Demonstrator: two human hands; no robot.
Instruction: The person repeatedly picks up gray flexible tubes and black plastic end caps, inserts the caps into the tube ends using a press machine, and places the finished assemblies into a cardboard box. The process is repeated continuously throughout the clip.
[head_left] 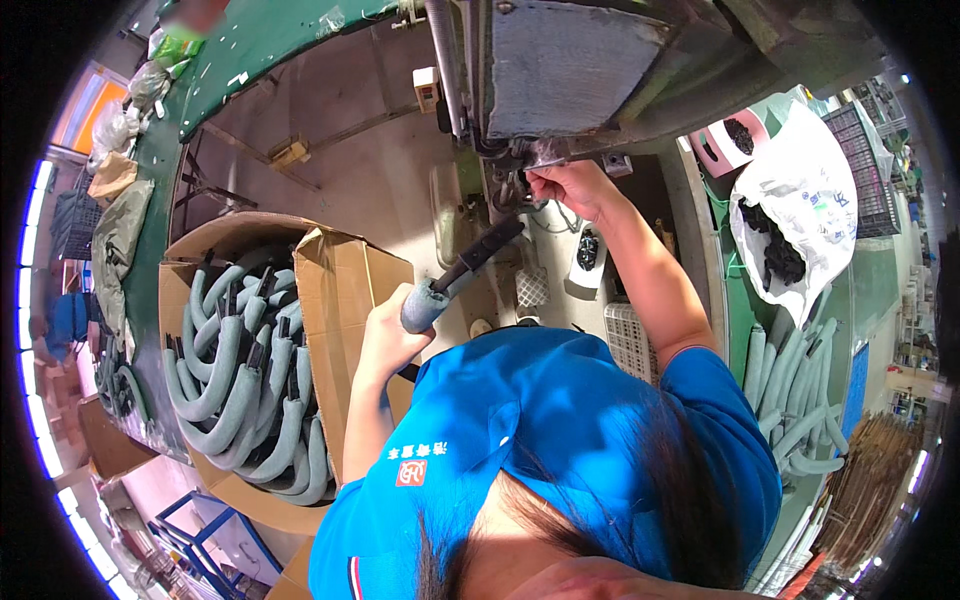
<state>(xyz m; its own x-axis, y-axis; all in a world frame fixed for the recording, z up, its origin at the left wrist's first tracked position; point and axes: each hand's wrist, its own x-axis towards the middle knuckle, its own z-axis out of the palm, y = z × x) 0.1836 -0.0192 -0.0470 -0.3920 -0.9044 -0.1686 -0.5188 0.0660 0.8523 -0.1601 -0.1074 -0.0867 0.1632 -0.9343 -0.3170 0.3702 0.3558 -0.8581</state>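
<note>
Black-tipped grey foam tube [424, 306], wrapped by left hand [392, 330], is best held steady; right hand [572, 187]: grip can't be told tbh.

Bright overall; glaring white strip lights [36, 205] along left rim, bent into arc by fisheye. Corners black. Bright patches, soft shadows across blue short-sleeved cloth shirt [580, 400]. White plastic sack [802, 170] near washed out. Dark metal machine body [740, 80] shaded. Grey foam-sleeved tube with black end [468, 266] sharp; red patch [197, 14] at top left blurred.
</note>
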